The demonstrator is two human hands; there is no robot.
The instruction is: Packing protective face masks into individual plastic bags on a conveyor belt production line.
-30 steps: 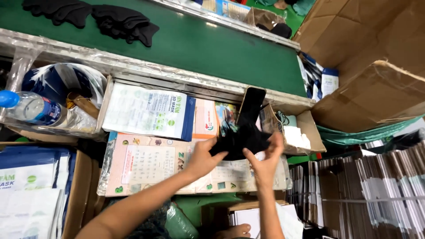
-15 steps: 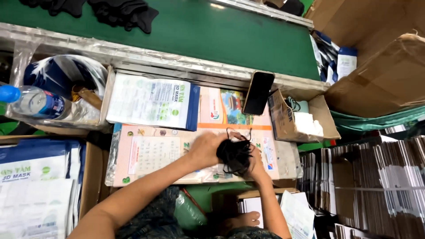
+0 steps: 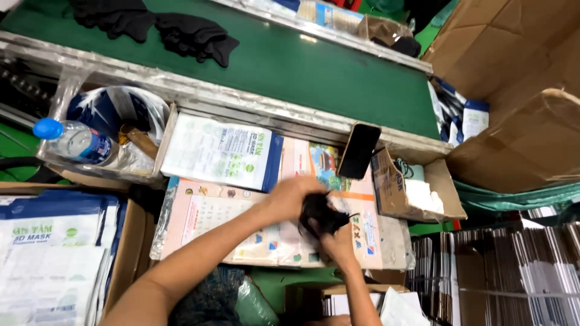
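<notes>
Both my hands are closed around a small stack of black face masks (image 3: 319,215) over a printed paper-covered work board (image 3: 211,217). My left hand (image 3: 291,197) covers the stack from above and from the left. My right hand (image 3: 338,244) grips it from below. Just behind the hands lies a white and blue printed pouch (image 3: 220,151). A black phone (image 3: 359,151) leans upright against the conveyor's edge to the right of it.
A green conveyor belt (image 3: 314,66) runs across the back with black masks (image 3: 181,33) piled on it. A water bottle (image 3: 75,140) lies at left by a plastic-lined bin. A stack of pouches (image 3: 48,259) sits at lower left, cardboard boxes (image 3: 519,84) at right, a small open box (image 3: 417,193) nearby.
The hands brought the black masks down from near the phone to the work board and bunched them together into a compact stack.
</notes>
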